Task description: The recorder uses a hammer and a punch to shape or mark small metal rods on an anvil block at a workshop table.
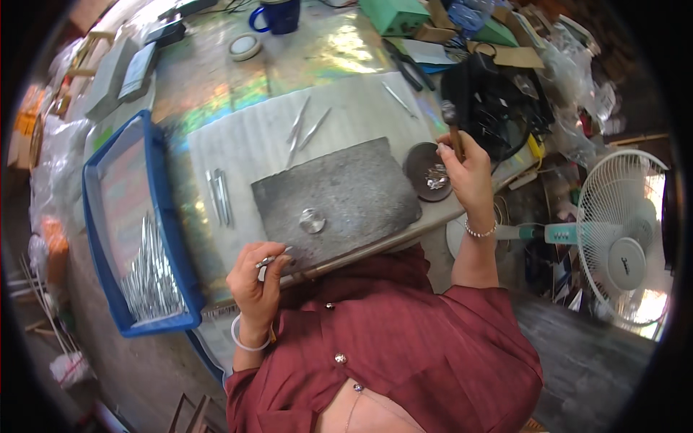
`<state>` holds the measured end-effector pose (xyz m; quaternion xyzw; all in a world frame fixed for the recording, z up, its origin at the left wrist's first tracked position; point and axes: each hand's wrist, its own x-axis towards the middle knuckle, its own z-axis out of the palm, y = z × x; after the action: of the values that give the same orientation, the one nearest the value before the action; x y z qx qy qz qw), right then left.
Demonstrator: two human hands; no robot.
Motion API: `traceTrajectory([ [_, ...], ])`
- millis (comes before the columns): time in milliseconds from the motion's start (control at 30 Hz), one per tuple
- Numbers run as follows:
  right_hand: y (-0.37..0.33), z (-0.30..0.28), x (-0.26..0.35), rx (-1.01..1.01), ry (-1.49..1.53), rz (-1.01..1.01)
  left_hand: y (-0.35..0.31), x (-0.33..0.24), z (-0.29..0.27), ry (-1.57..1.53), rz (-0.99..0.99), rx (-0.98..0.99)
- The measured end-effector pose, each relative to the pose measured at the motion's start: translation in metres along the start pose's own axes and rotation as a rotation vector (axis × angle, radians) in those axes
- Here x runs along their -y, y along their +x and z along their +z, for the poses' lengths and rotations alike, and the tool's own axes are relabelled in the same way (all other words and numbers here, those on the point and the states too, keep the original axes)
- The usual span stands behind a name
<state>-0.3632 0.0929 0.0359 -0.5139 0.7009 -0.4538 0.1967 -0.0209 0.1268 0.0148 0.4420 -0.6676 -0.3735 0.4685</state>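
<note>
My left hand [254, 285] is closed on a short, slim metal rod [266, 261], at the near left edge of a dark grey slab [346, 187]. On the slab lies a small shiny silver disc [312, 221], apart from both hands. My right hand [469, 173] is raised at the right, wrapped round the wooden handle of a small hammer [453, 130], head up. Just left of that hand sits a round dark dish [417, 167] with small silvery pieces [436, 177] in it.
A blue tray [170, 216] holds many thin metal rods [151, 274] at the left. Several more rods [297, 130] lie on a white sheet [231, 141]. Pliers [408, 66], a black bag [498, 108], tape [245, 47] and a blue mug [280, 16] stand farther back. A fan [624, 238] is at the right.
</note>
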Motion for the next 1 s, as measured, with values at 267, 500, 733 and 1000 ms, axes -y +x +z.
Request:
traceTrajectory([
  [267,-0.002,-0.003,-0.053,0.239,-0.488,0.003,-0.007,0.011,0.014,0.089,-0.082,-0.011],
  [500,-0.008,0.010,-0.062,0.385,-0.685,-0.042,0.000,0.007,0.021,0.153,-0.155,0.094],
  [733,-0.012,0.022,-0.058,0.368,-0.799,-0.140,-0.002,0.008,0.016,0.210,-0.181,0.123],
  [1000,0.001,-0.003,-0.054,0.368,-0.342,-0.059,-0.007,0.008,0.017,-0.168,-0.366,0.050],
])
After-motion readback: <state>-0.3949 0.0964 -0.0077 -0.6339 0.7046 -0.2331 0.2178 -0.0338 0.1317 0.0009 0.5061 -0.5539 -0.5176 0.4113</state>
